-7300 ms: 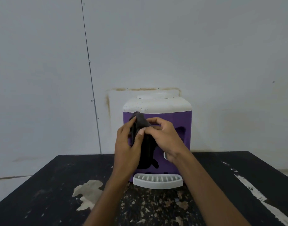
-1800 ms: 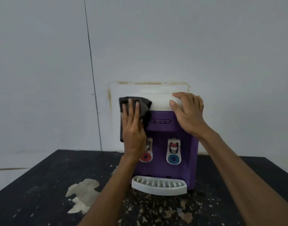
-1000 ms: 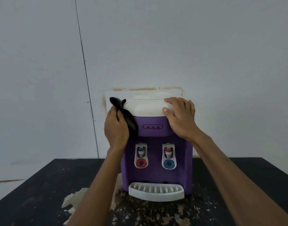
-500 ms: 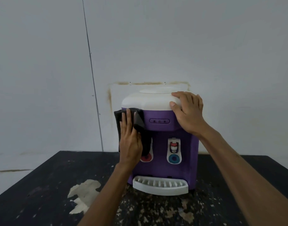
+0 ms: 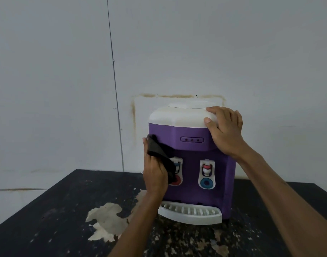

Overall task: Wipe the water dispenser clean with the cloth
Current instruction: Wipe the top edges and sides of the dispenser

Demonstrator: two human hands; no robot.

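The water dispenser [image 5: 191, 160] stands upright on the black table [image 5: 47, 219], taller than wide. The left hand [image 5: 155, 175] presses the dark cloth [image 5: 160, 154] against its front-left edge, fingers closed on the bunched fabric, forearm rising from below. Unwiped purple face lies to the right. The right hand [image 5: 223, 130] lies spread on the white top corner, bracing it.

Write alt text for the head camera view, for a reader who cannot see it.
A person's left hand presses a dark cloth against the left front corner of a purple and white water dispenser, while the right hand steadies its white top. The dispenser stands on a worn black table against a pale wall.
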